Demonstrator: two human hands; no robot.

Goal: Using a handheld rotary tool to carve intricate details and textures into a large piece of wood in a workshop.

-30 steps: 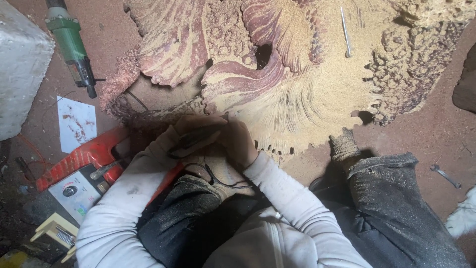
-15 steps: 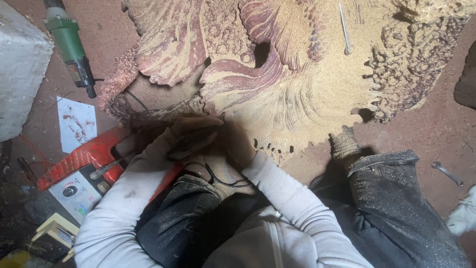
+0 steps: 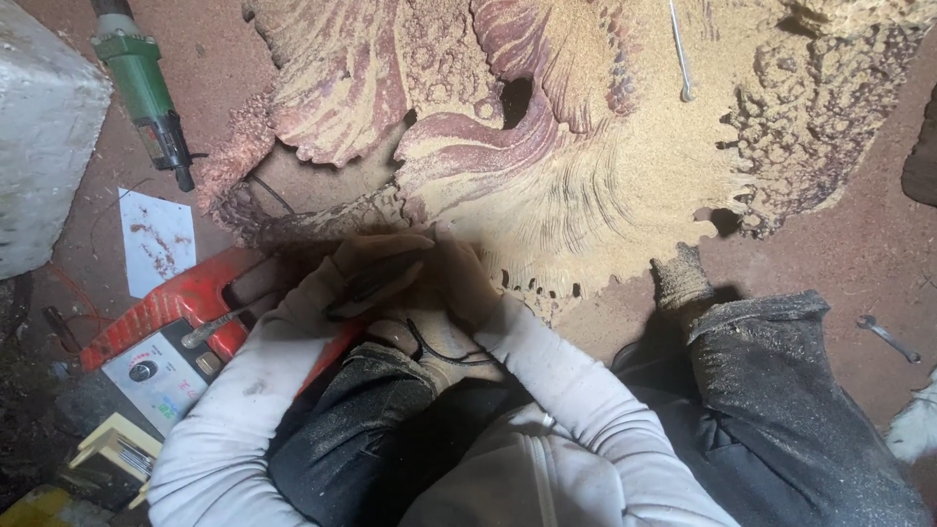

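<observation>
Wood carving (image 3: 547,185) lies dusty just ahead, left hand (image 3: 376,268) and right hand (image 3: 459,283) curled together around a dark tool (image 3: 376,283).

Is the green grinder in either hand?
No: the green grinder lies on the floor at upper left, apart from both hands, which are together at the carving's near edge.

Hands (image 3: 410,278) before carving (image 3: 547,127); grinder (image 3: 146,93) left; wrench (image 3: 888,337) right.

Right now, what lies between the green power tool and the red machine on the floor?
In the head view, a white sheet of paper lies on the floor between the green power tool and the red machine.
</observation>
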